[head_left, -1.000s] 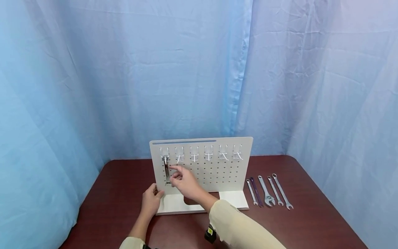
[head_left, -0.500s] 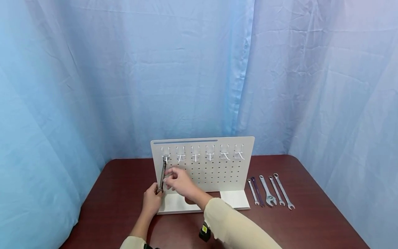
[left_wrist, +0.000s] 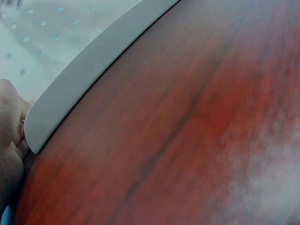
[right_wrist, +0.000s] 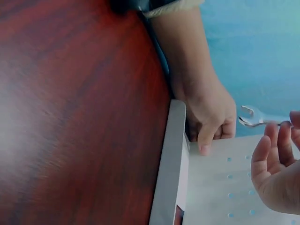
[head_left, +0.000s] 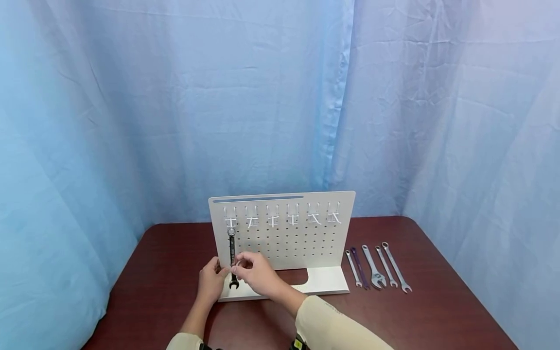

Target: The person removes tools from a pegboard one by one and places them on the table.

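In the head view my right hand (head_left: 258, 274) pinches the lower shaft of a dark-looking combination wrench (head_left: 232, 248). The wrench hangs ring end up in front of the white pegboard (head_left: 302, 250), its open jaw pointing down. Its ring sits just below the leftmost white hook (head_left: 231, 222), apart from it. In the right wrist view the wrench's forked end (right_wrist: 249, 117) sticks out past the fingers. My left hand (head_left: 212, 282) grips the board's lower left edge, thumb (right_wrist: 204, 140) on the front face and the other fingers partly hidden behind.
Several hooks (head_left: 293, 218) line the board's upper part, with nothing hung on them. Right of the board, on the dark red table (head_left: 442, 301), lie several wrenches, among them a purple one (head_left: 359, 267) and an adjustable wrench (head_left: 374, 270). Blue curtains (head_left: 245, 107) enclose the table.
The wrench hung from the leftmost hook; its lower end swung out, and now its ring is off the hook and lower. My right hand moved down and took hold of it. My left hand stays put.
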